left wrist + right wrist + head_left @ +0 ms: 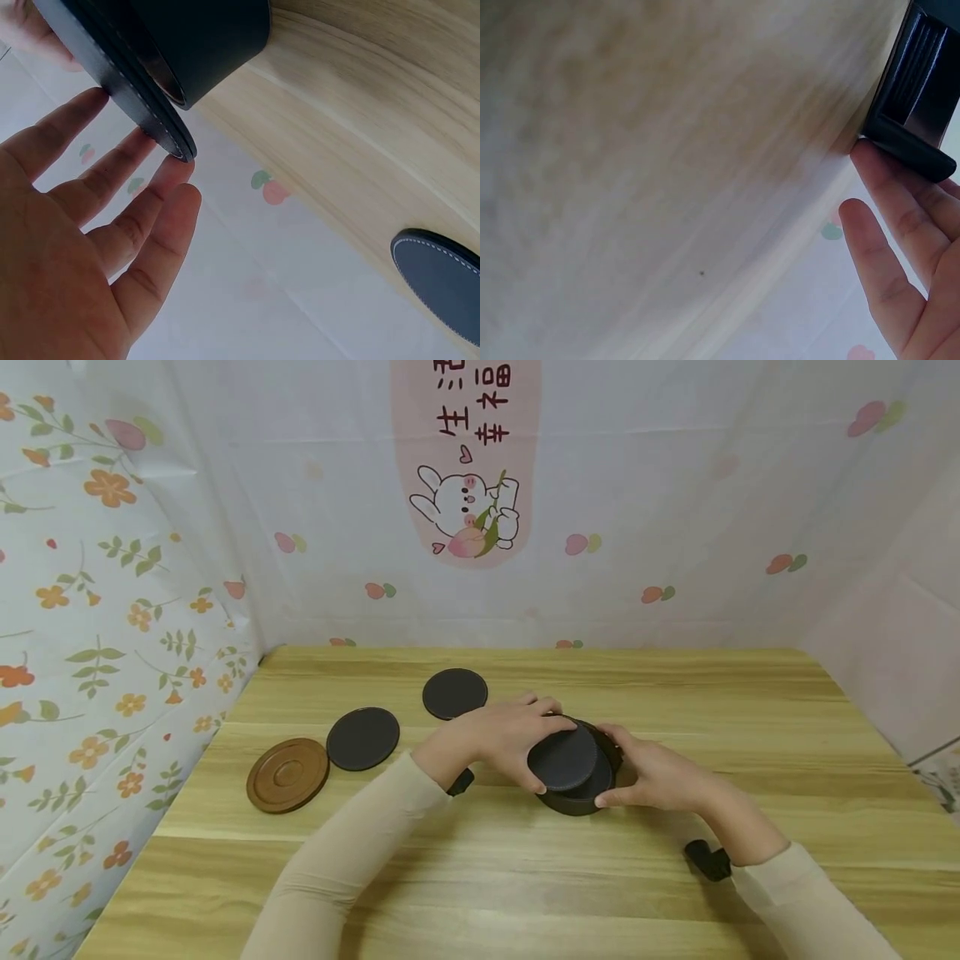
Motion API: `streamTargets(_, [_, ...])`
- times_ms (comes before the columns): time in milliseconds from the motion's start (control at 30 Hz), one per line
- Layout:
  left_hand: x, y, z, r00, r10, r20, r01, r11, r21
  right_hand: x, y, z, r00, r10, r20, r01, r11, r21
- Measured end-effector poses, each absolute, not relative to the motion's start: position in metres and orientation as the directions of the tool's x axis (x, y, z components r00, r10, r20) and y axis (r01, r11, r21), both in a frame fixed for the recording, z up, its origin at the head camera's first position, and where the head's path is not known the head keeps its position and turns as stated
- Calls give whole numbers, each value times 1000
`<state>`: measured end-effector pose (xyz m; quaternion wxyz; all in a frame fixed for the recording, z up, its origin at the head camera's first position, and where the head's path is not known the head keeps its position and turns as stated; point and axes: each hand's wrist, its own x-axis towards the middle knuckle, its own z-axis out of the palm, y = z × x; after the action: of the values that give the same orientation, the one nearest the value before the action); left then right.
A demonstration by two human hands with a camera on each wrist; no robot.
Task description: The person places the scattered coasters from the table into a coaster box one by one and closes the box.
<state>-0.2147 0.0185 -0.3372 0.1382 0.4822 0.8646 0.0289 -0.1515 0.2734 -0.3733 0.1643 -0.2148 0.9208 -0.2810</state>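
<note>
My left hand (506,739) grips a round black coaster (564,758) with white edge stitching by its rim, thumb on the near side and fingers on the far side. The coaster is tilted over the top of a round black coaster holder (573,805). In the left wrist view, the coaster's edge (161,127) stands just beside the holder's wall (225,45). My right hand (663,777) holds the holder's right side, thumb in front and fingers behind. Through a cut-out in the holder (911,154), the right wrist view shows stacked dark edges.
Two more black coasters, one at the back (454,693) and one further left (363,738), lie flat on the wooden table (480,877). A brown wooden coaster (288,775) with a ringed centre touches or nearly touches the left one. A printed curtain (675,510) hangs behind the table.
</note>
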Motion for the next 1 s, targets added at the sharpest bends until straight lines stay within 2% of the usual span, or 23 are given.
streamTargets(1000, [-215,44,-348,-465,856,-225,843,506,183,-152,276,-377,-833,-534,-143,-332,690,-643])
